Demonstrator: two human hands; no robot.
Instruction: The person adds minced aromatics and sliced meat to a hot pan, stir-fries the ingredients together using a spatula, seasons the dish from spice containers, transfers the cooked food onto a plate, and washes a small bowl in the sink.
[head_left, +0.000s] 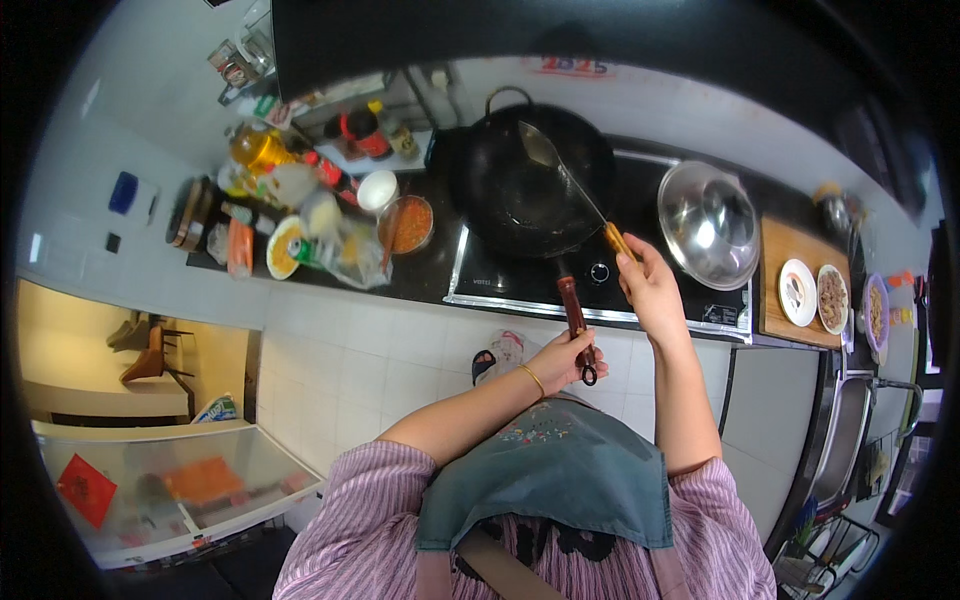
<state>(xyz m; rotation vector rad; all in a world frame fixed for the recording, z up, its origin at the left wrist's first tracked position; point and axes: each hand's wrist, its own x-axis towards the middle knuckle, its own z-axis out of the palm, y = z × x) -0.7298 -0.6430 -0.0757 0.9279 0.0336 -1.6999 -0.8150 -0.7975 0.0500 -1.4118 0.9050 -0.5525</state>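
A black wok (517, 172) sits over the left side of the black gas cooktop (495, 274). My left hand (566, 360) is wrapped around the wok's reddish-brown wooden handle (571, 304), close to its end ring. In my right hand (649, 289) is the wooden grip of a metal wok spatula (540, 146). The spatula's blade is over the inside of the wok, toward its far side. Dark, glossy patches show on the wok's bottom. To the right of my right hand, a domed metal lid (709, 225) rests on the cooktop.
Left of the wok stand a bowl of chopped red food (411, 223), a white bowl (377, 190), a plate of yellow food (283, 247) and several bottles. At right, a wooden cutting board (776, 247) bears a plate of meat (832, 300). A sink (840, 442) lies beyond.
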